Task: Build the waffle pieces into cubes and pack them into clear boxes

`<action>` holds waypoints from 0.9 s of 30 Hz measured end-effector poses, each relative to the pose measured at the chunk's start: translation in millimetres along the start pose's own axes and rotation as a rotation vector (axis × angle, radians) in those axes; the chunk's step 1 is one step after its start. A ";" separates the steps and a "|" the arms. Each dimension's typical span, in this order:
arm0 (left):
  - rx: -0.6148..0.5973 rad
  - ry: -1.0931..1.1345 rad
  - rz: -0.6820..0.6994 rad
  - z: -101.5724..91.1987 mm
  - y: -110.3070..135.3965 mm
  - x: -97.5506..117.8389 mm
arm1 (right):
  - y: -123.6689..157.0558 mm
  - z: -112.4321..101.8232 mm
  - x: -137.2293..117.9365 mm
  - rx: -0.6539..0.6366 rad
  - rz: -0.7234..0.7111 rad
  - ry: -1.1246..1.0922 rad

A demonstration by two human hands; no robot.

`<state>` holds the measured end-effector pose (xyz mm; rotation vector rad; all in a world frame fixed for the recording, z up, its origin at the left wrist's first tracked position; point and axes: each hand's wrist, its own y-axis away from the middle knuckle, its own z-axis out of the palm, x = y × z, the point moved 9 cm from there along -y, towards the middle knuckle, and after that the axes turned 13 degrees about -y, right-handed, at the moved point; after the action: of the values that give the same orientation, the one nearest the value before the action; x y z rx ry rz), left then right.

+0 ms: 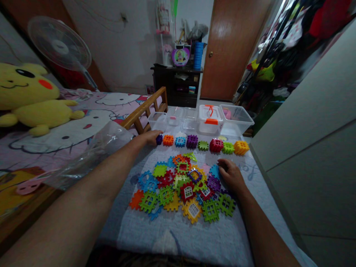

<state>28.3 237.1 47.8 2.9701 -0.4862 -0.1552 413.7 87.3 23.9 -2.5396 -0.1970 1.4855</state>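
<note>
On my feed: left hand (152, 138) is at the far-left end of the block row, fingers over a dark purple block (159, 139). Grip looks narrow there, but I can't tell if it's closed on the block. Right hand (230, 173) is at the right edge of the loose pile, fingertips by a blue tile (214, 171); can't confirm a hold, grip partly curled.

Row runs on rightward from the dark purple block: orange stack (168, 140), blue stack (180, 142), purple stack (192, 141), green stack (203, 145), crimson stack (216, 145), lime stack (228, 148), yellow stack (241, 148). Mixed notched tiles lie overlapping in front, nearer me; I see a yellow window tile (192, 210) at the near edge. All on a cloth-covered counter (144, 235). Behind the row: clear bins, one white-lidded box (210, 119) with orange latches. Pikachu plush (41, 115) on the bed at left.
</note>
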 end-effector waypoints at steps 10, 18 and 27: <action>0.083 -0.129 -0.016 -8.5 23.8 -1.0 | 0.0 1.3 2.7 -0.012 -0.029 0.005; 0.205 0.076 0.163 -33.0 119.5 75.1 | -0.8 1.1 3.1 -0.009 -0.022 0.002; 0.148 0.332 0.300 -25.8 191.1 156.9 | -1.8 0.6 1.2 -0.016 -0.033 0.033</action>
<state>120.1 9.6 87.8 2.9257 -0.9160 0.4123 413.8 89.3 23.0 -2.5587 -0.2456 1.4352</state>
